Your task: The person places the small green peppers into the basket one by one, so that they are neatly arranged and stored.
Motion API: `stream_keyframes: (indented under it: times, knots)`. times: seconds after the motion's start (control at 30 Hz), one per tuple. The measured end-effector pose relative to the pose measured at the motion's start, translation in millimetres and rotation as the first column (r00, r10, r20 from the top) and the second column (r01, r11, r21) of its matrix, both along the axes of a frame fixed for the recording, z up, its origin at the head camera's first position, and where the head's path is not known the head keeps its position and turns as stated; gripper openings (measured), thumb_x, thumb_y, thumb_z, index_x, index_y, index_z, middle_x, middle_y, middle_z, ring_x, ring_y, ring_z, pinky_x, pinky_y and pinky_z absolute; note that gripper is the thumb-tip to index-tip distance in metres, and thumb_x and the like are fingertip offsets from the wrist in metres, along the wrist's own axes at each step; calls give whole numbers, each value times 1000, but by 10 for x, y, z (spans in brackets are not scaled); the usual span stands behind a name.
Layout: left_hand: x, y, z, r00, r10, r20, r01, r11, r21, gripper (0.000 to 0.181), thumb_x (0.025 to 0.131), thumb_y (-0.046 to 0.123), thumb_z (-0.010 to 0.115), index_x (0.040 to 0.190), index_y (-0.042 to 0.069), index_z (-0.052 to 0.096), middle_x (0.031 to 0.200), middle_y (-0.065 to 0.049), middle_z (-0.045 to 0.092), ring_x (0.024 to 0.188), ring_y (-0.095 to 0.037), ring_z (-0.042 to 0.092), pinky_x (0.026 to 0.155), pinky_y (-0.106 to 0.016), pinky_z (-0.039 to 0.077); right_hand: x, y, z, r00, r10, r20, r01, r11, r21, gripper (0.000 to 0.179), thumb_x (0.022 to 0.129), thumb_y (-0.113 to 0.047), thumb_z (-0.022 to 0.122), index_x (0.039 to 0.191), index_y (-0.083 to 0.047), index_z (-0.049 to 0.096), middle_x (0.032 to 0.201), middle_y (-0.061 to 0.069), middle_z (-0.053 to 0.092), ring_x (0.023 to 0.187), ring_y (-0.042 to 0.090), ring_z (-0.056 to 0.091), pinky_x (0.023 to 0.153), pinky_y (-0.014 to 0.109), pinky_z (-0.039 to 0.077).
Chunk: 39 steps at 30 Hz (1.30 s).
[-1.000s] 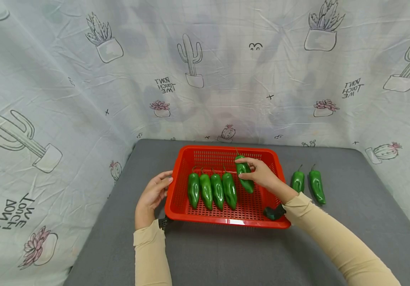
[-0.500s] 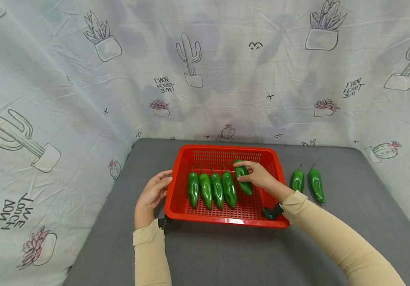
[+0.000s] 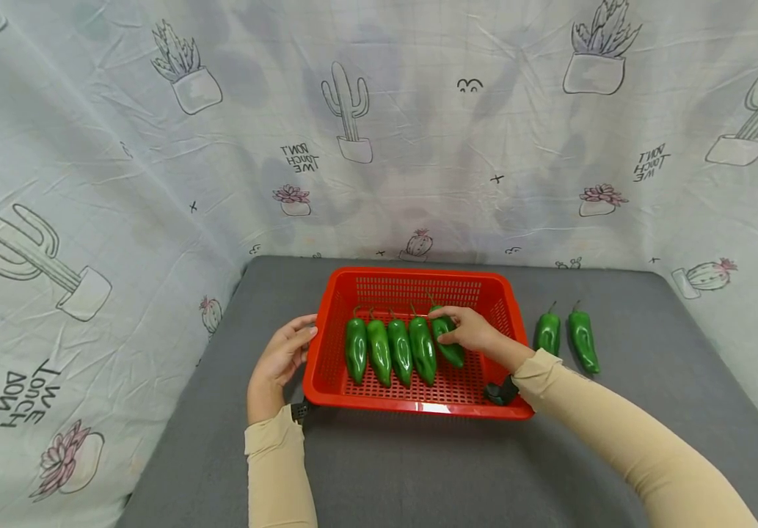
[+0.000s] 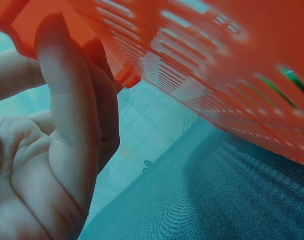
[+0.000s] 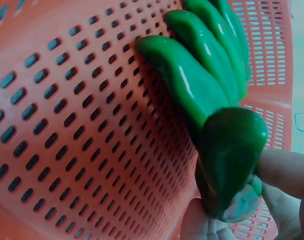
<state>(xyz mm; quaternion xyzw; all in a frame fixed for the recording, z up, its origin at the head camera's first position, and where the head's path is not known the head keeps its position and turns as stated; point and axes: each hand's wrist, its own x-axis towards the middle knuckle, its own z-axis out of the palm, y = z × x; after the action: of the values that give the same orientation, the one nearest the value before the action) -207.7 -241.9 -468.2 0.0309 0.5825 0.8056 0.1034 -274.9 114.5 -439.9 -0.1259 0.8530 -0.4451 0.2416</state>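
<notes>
In the head view my right hand (image 3: 471, 329) pinches a green pepper (image 3: 447, 345) between thumb and fingers, inside the red plastic basket (image 3: 418, 407). Its tip points toward me, and part of it is hidden by the fingers. Close on its left, several green peppers (image 3: 400, 352) lie side by side with stems away from me. The right wrist view has the held pepper (image 5: 232, 155) large, beside the row of peppers (image 5: 187, 75). My left hand (image 3: 284, 350) holds the basket's left rim; in the left wrist view its fingers (image 4: 66, 100) reach up to the red rim.
Two more green peppers, one nearer (image 3: 548, 334) and one farther right (image 3: 582, 341), lie on the grey table (image 3: 412, 477) right of the basket. A patterned cloth (image 3: 392, 183) hangs behind and at both sides. A dark wrist camera (image 3: 500, 392) sits over the basket's right front corner.
My right hand has lowered the pepper toward the basket floor and brought it nearer to me, beside the row. My left hand has stayed at the basket's rim.
</notes>
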Motion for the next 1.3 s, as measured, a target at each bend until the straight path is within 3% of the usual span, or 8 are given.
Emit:
stream_keyframes:
  times: [0.1,0.33,0.5,0.67,0.8,1.0,1.3]
  knots:
    - [4,1,4,1000,0,3,0,1000,-2,39,99,1,42,134,-11,30,95,1,69,79,-10,67,67,-25,56,11,2,0,999,22,-45,-21,999,35,47,82,-5,71,127,-11,59,117,22,61,90,24,63,65,31,52]
    - [8,5,12,1000,3,3,-3,1000,2,38,99,2,44,133,-10,33,96,1,69,79,-10,67,67,-24,56,9,-31,-44,996,26,-80,-13,987,160,48,83,-3,69,128,-13,58,139,23,46,116,39,51,66,30,45]
    - [1,9,7,1000,8,3,-8,1000,1,37,99,1,44,133,-10,33,95,1,69,79,-10,67,67,-24,56,11,-43,-55,993,53,-103,-30,978,207,49,82,-1,69,129,-12,58,136,24,48,98,30,56,61,28,41]
    - [-3,7,1,1000,6,6,-6,1000,-1,38,99,1,43,133,-11,31,95,2,69,78,-9,67,66,-24,56,10,-47,-61,991,79,-108,-52,971,232,52,81,0,69,130,-13,57,141,23,44,93,25,52,60,28,39]
    - [-4,13,-1,1000,6,11,-6,1000,-1,39,99,2,43,134,-11,31,94,2,69,77,-9,67,65,-23,56,4,-46,-90,989,101,-108,-73,969,234,54,80,2,68,131,-12,55,143,24,42,72,21,49,57,27,37]
    - [-3,17,0,1000,5,8,-5,1000,6,38,99,1,43,133,-11,31,94,2,69,77,-9,67,65,-23,56,2,-54,-118,985,120,-124,-84,962,260,57,78,4,69,132,-10,55,141,25,44,77,20,50,57,25,37]
    - [3,11,6,1000,-10,-8,10,1000,2,40,100,2,42,135,-13,29,96,1,69,78,-10,67,66,-23,56,8,-75,-105,990,118,-79,-94,961,261,61,78,5,68,135,-11,52,143,24,42,63,16,43,54,25,35]
